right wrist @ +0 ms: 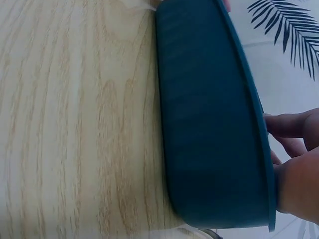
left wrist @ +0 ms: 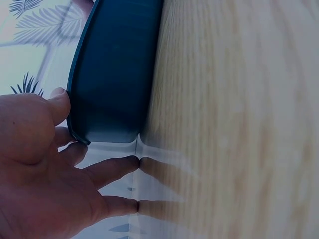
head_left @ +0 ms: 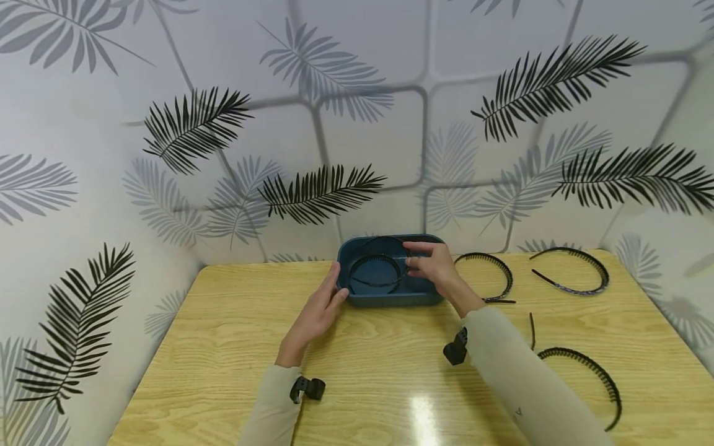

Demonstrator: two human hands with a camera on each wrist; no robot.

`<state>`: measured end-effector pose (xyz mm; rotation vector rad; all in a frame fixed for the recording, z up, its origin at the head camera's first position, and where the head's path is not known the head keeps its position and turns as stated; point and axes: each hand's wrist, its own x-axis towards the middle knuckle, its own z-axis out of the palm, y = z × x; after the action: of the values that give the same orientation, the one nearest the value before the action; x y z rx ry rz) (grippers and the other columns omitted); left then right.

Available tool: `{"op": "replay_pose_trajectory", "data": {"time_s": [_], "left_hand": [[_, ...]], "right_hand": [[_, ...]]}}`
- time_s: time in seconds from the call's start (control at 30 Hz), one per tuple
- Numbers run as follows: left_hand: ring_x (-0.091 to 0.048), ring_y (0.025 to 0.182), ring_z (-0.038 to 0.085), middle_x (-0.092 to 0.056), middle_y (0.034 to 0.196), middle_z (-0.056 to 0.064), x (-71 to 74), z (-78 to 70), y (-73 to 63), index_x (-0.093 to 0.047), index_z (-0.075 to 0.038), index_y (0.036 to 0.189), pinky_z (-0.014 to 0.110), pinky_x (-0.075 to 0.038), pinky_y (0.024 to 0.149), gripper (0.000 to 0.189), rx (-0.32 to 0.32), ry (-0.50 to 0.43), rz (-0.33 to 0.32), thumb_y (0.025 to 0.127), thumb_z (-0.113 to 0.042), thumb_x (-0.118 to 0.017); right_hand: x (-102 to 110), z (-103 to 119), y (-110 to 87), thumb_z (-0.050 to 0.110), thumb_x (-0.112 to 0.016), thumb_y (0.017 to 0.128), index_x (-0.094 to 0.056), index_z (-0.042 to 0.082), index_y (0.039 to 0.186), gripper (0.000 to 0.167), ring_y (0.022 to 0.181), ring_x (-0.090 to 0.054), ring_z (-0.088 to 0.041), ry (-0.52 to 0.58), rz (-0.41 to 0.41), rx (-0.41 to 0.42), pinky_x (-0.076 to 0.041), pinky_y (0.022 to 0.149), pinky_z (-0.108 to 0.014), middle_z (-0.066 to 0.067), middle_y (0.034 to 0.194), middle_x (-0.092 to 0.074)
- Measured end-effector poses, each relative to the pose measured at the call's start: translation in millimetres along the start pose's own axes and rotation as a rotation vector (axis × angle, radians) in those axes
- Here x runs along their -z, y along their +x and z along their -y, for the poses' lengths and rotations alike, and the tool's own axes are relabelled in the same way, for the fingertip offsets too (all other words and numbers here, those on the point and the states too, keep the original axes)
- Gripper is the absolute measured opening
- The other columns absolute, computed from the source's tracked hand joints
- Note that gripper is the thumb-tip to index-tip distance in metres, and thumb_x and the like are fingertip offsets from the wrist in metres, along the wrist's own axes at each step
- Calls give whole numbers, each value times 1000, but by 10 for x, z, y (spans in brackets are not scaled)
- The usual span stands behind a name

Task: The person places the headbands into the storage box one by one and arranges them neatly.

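Observation:
A blue rectangular bin (head_left: 393,300) stands at the table's back edge against the wall. My left hand (head_left: 318,311) grips its left end. In the left wrist view, thumb and nearer fingers hold the bin's rim, while two other fingers (left wrist: 117,168) stretch down to the tabletop. My right hand (head_left: 436,265) reaches over the bin's right side, thumb and fingers pinching a thin black headband (head_left: 379,285) inside it. Another black toothed headband (head_left: 398,271) lies in the bin, overlapping the held one. The right wrist view shows the bin's wall (right wrist: 214,119) hiding the fingertips' grip.
Right of the bin lies a black toothed headband (head_left: 509,279). Farther right is a headband with a patterned band (head_left: 605,275). Another headband (head_left: 610,381) lies near the right forearm, partly covered by the sleeve. Leaf-patterned wall (head_left: 368,148) borders the wooden table (head_left: 234,347).

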<state>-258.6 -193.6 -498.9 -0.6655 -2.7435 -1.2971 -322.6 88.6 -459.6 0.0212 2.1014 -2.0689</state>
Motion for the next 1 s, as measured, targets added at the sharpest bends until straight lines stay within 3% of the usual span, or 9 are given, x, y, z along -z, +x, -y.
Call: {"op": "replay_pose_trajectory", "data": {"time_s": [0.37,1.0], "left_hand": [[-11,156,31,-8,170,20,-4,20,-12,-10,1,163,51,-18,123,63,3,-5,5,113,-19,-42],[-11,156,31,-8,170,18,13,-4,-12,-10,1,164,50,-17,124,64,13,-5,7,113,-19,-43]], "right_hand": [[-62,-66,78,-9,-62,98,-58,-1,144,47,117,-63,-43,-112,28,-35,-60,85,-38,-26,142,-53],[-133,-116,205,-10,-62,97,-61,-4,139,43,128,-58,-39,-224,65,-66,-59,89,-42,-22,149,-53]]}}
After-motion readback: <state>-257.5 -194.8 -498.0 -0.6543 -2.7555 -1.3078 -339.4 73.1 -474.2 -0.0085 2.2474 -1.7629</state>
